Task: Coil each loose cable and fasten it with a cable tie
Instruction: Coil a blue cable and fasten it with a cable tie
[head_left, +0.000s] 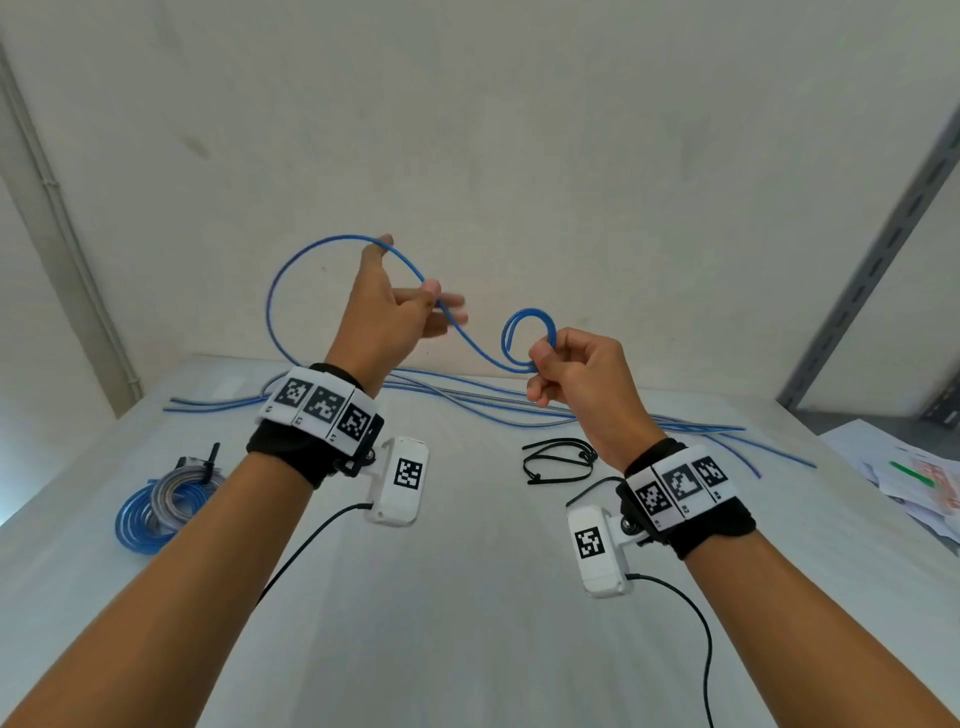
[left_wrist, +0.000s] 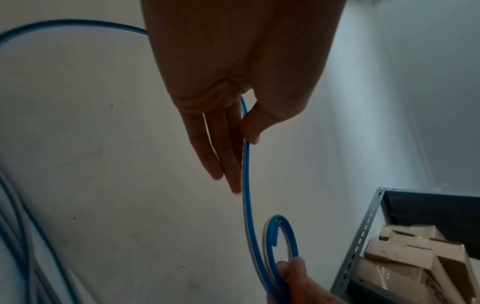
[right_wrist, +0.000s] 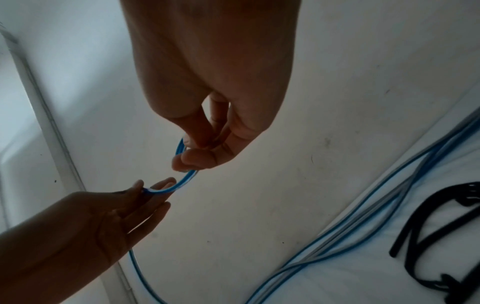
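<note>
A blue cable hangs in the air between my two hands, above the white table. My right hand pinches a small coil of two turns at its lower edge, also seen in the left wrist view as the coil. My left hand is raised to the left, fingers straight, with the thumb pressing the cable against them. Behind the left hand the cable swings up in a wide arc and drops to the table. The right wrist view shows the right hand holding the cable and the left hand.
Several loose blue and grey cables lie along the table's far edge by the wall. A tied blue and grey coil lies at the left. Black cable ties lie under my right wrist. Papers and a grey shelf upright stand at the right.
</note>
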